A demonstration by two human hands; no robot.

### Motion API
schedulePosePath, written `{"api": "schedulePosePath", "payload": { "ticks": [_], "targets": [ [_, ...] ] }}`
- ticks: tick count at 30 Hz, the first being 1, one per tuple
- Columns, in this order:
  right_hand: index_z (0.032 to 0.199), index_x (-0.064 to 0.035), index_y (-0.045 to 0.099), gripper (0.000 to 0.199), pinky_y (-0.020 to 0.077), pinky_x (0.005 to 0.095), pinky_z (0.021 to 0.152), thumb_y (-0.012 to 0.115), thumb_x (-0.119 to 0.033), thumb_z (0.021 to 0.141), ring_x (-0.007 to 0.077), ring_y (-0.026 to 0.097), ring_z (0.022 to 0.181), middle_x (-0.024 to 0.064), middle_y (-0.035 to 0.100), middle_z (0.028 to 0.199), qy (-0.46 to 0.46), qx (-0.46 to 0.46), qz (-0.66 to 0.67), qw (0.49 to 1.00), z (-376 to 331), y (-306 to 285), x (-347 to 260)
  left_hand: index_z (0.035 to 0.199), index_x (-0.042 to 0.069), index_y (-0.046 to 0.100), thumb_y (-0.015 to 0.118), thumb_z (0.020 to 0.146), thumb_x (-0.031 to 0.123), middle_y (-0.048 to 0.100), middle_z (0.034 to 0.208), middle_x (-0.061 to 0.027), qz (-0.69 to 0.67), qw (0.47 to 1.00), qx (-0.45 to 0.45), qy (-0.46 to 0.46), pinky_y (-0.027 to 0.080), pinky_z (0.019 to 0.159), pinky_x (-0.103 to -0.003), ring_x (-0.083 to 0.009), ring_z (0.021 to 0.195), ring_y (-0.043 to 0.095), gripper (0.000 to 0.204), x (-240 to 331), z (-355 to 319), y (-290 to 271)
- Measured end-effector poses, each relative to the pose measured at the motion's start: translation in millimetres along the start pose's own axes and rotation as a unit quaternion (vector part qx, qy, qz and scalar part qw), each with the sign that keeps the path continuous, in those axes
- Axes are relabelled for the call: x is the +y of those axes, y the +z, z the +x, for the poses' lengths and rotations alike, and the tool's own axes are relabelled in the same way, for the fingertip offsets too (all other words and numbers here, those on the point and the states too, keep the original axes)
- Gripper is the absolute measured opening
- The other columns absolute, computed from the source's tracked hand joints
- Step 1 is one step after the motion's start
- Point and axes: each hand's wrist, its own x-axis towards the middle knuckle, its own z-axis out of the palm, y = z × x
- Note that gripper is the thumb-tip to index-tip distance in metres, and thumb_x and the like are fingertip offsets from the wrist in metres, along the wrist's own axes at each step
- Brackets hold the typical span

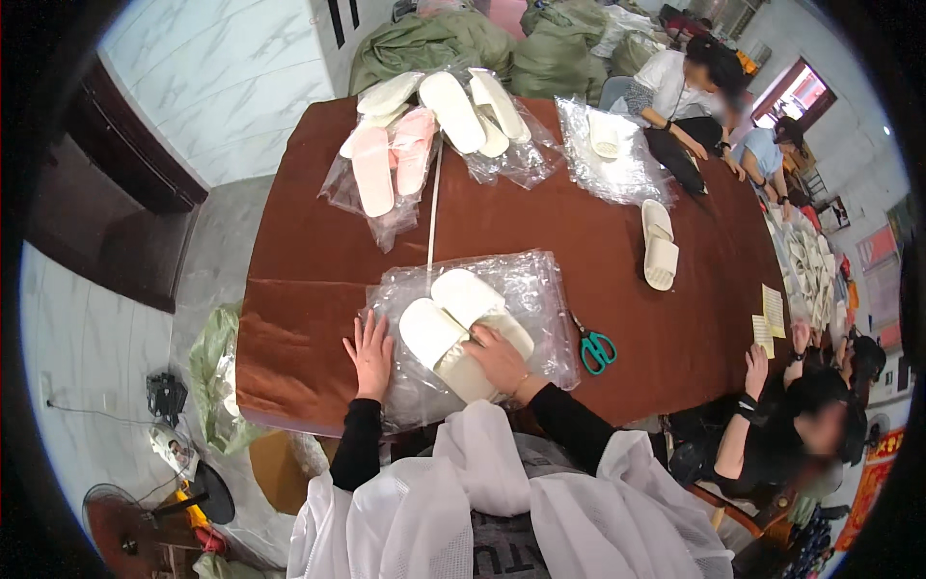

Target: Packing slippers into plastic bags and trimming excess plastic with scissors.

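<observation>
A pair of cream slide slippers (432, 331) lies side by side on a stack of clear plastic bags (545, 289) at the near edge of the table. My right hand (499, 361) is closed on the pair, its fingers curled in where the two slippers meet; part of the grip is hidden. Flat beside the left slipper rests my left hand (370, 355), fingers apart, at the left border of the bags. Right of the bags lie scissors with teal handles (597, 353).
Bagged pink slippers (372, 174) and bagged cream slippers (451, 111) lie along the far side of the brown-covered table (318, 251). A single cream slipper (660, 246) lies to the right. Several people work around the right side. Green sacks (429, 48) stand behind.
</observation>
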Motion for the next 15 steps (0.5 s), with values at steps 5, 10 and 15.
{"api": "schedulePosePath", "payload": {
  "ticks": [5, 10, 15],
  "targets": [
    [0.117, -0.0111, 0.061, 0.032, 0.0384, 0.0427, 0.105, 0.055, -0.014, 0.086, 0.0389, 0.046, 0.125, 0.0229, 0.047, 0.135, 0.036, -0.032, -0.012, 0.999, -18.7, -4.6, 5.5, 0.137, 0.016, 0.051, 0.055, 0.094, 0.023, 0.030, 0.154, -0.0082, -0.107, 0.994, 0.024, 0.003, 0.012, 0.110, -0.066, -0.0335, 0.144, 0.020, 0.043, -11.2, -4.4, -11.6],
    [0.119, -0.0098, 0.059, 0.040, 0.0398, 0.0435, 0.103, 0.065, -0.011, 0.080, 0.0401, 0.046, 0.122, 0.0197, 0.047, 0.136, 0.091, 0.107, -0.009, 0.990, -61.8, -41.2, 54.1, 0.123, 0.005, 0.059, 0.057, 0.088, 0.002, 0.052, 0.134, -0.0155, -0.162, 0.972, 0.144, 0.096, 0.042, 0.100, -0.045, -0.0358, 0.123, 0.050, 0.035, 51.6, -10.0, -46.2],
    [0.131, -0.0069, 0.052, 0.054, 0.0407, 0.0457, 0.101, 0.067, -0.006, 0.080, 0.0399, 0.045, 0.122, 0.0209, 0.044, 0.136, 0.346, 0.161, -0.092, 0.920, -101.1, -74.7, 85.3, 0.118, 0.003, 0.060, 0.057, 0.088, 0.002, 0.059, 0.123, -0.0169, -0.255, 0.955, 0.005, 0.152, 0.053, 0.085, -0.040, -0.0350, 0.103, 0.063, 0.030, 114.5, -41.5, -43.0]
  ]
}}
